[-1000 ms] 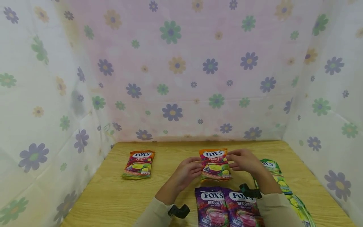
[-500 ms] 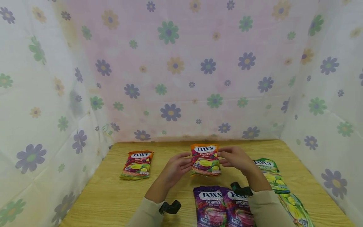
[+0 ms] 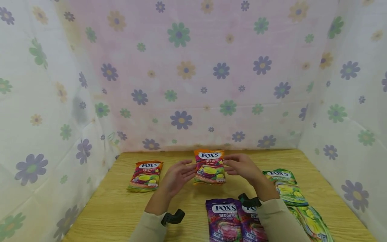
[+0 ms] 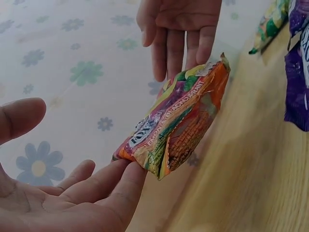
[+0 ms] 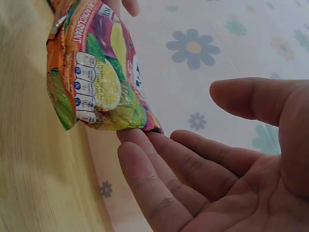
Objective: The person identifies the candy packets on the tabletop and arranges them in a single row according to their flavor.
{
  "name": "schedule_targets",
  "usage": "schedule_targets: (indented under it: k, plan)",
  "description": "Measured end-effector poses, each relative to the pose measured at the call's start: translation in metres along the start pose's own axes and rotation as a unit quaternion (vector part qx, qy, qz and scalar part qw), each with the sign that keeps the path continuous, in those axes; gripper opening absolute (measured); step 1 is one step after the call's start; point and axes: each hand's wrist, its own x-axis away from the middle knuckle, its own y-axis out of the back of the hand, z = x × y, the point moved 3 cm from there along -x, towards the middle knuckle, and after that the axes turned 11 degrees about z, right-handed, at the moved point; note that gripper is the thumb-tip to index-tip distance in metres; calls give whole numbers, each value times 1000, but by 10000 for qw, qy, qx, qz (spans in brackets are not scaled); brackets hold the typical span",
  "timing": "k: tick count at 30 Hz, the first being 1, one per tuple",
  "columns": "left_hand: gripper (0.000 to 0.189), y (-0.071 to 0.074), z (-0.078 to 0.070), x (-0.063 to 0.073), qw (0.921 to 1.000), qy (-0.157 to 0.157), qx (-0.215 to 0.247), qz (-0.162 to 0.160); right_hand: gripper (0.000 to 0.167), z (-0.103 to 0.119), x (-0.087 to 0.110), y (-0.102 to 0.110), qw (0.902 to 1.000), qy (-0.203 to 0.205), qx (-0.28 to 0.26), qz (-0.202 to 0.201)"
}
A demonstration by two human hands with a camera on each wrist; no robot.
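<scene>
An orange and red Fox's Fruits candy bag [image 3: 210,168] is held up off the table between both hands. My left hand [image 3: 176,178] touches its left edge with straight fingertips, thumb apart from the bag. On the opposite edge, the fingertips of my right hand [image 3: 244,169] press in the same way. The left wrist view shows the bag [image 4: 178,118] tilted over the left fingers [image 4: 106,183]. In the right wrist view the bag [image 5: 99,67] rests against the right fingertips, whose thumb stands away from it.
A second Fox's Fruits bag [image 3: 145,176] lies at the left. Two purple Fox's Berries bags, one of them [image 3: 224,220] partly under the right forearm's side, lie in front. Green Fox's bags [image 3: 285,188] lie at the right. Floral cloth [image 3: 193,84] walls the wooden table [image 3: 105,215].
Both hands have carried the Fruits bag leftward and a little up, away from the Berries bags. More of the green bags shows now. The view has shifted slightly.
</scene>
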Motion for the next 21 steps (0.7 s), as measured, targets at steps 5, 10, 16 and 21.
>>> schedule_targets:
  k: [5,10,16,21]
  plan:
    - [52,6,-5,2,9996,-138,-19,-251,46,3,-7,-10,9996,28,-256,-78]
    - [55,12,-12,5,9990,-182,-38,-400,46,10,-13,-18,9995,120,-280,-109]
    - [51,22,-17,8,9983,-264,52,-523,46,14,-22,-26,9989,271,-349,-124]
    - [50,28,-20,9,9976,-294,72,-619,44,15,-28,-34,9984,251,-446,-220]
